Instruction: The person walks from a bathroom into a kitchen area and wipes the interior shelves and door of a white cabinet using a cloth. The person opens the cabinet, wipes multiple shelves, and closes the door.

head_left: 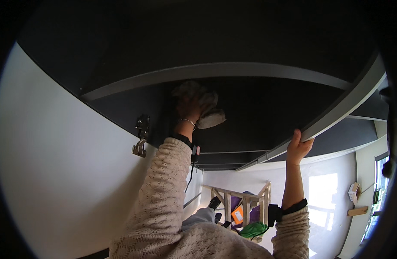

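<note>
My left hand, in dim light, reaches into a dark cabinet compartment and presses a crumpled grey cloth against its inner surface. Part of the cloth bunches out past the fingers, which are hard to make out in the shadow. On the right, my right hand grips the light front edge of a cabinet upright panel, thumb on the inner side. A shelf edge curves above my left hand. Left of that forearm, a metal cabinet hinge joins the dark side to a white door.
Far below stands a rough wooden frame. An orange packet, a green bag and purple material show around it. A black cable hangs by my left sleeve. Cardboard pieces lie near the window at right.
</note>
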Motion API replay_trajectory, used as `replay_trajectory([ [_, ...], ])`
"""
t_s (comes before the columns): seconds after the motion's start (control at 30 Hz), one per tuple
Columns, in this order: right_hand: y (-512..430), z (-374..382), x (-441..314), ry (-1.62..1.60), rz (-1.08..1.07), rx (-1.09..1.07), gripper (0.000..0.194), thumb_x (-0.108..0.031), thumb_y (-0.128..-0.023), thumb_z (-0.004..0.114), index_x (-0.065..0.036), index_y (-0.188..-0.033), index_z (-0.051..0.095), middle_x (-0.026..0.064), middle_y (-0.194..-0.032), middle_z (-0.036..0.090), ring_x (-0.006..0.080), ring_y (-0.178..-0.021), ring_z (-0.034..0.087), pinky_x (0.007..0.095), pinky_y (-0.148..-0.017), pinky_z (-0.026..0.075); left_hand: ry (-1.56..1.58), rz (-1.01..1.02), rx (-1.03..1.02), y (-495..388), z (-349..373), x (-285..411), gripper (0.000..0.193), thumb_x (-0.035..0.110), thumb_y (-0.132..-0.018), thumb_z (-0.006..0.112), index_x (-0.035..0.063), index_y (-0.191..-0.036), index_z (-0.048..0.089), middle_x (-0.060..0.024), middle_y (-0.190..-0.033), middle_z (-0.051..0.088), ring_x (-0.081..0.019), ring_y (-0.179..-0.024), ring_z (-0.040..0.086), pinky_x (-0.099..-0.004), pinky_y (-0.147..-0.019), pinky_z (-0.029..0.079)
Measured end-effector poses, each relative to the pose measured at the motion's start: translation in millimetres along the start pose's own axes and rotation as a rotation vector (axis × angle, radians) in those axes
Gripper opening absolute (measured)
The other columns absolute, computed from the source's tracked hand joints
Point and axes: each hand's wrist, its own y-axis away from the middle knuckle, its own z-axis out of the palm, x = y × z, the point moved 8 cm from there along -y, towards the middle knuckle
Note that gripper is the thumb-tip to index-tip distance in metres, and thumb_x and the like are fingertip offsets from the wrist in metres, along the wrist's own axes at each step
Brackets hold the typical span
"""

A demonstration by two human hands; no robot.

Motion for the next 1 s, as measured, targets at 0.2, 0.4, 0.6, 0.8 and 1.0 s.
replay_trajectory([
  [0.2, -2.5, -0.5, -3.8, 0.04, -0.009, 0.0, 0.041, -0.026, -0.082, 0.071, 0.001, -0.107, 0.054, 0.0147, -0.096, 0.056, 0.0322, -0.084, 0.056, 0.037, -0.075, 0.045, 0.072, -0.007, 0.121, 69.5, -18.3, -36.3, 0.033, 0.024, -0.089, 0.051, 0.0118, -0.118, 0.06, -0.0208, -0.129, 0.05, -0.0389, -0.114, 0.051, -0.0424, -0.094, 0.045],
  [0.4, -7.7, -1.3, -12.5, -0.059, -0.044, 0.003, 0.045, -0.024, -0.078, 0.075, 0.0, -0.109, 0.054, 0.0169, -0.099, 0.056, 0.0358, -0.087, 0.057, 0.0383, -0.076, 0.046, -0.012, -0.233, -0.334, 199.2, -76.6, -0.6, 0.03, 0.034, -0.084, 0.059, 0.0095, -0.099, 0.067, -0.021, -0.104, 0.063, -0.0357, -0.091, 0.064, -0.0432, -0.076, 0.053],
  [0.6, -14.7, -4.9, -26.5, -0.073, -0.055, -0.012, 0.047, -0.026, -0.074, 0.078, -0.001, -0.103, 0.052, 0.0176, -0.091, 0.052, 0.0408, -0.082, 0.053, 0.0419, -0.069, 0.045, 0.776, -0.115, -0.658, 191.1, -121.5, 65.4, 0.047, 0.043, -0.091, 0.054, 0.0014, -0.113, 0.063, -0.0136, -0.109, 0.066, -0.0252, -0.099, 0.063, -0.0351, -0.087, 0.048],
  [0.8, -20.4, -7.8, -37.1, -0.049, -0.096, 0.001, 0.051, -0.033, -0.073, 0.078, -0.001, -0.103, 0.052, 0.0156, -0.088, 0.052, 0.0391, -0.077, 0.054, 0.0413, -0.063, 0.045, 1.218, -0.002, -0.382, 100.5, -125.0, 72.1, 0.066, 0.04, -0.088, 0.06, -0.0019, -0.134, 0.039, -0.0194, -0.134, 0.043, -0.0263, -0.122, 0.044, -0.0358, -0.101, 0.037],
  [1.0, -19.8, -6.8, -35.5, -0.015, -0.097, -0.031, 0.056, -0.037, -0.072, 0.077, -0.001, -0.106, 0.051, 0.0163, -0.089, 0.051, 0.0392, -0.078, 0.055, 0.0411, -0.064, 0.045, 0.305, -0.032, -0.167, 75.3, -70.8, 53.1, 0.111, 0.067, -0.066, 0.068, 0.0125, -0.148, 0.018, -0.0346, -0.148, 0.002, -0.05, -0.138, 0.005, -0.062, -0.107, 0.013],
])
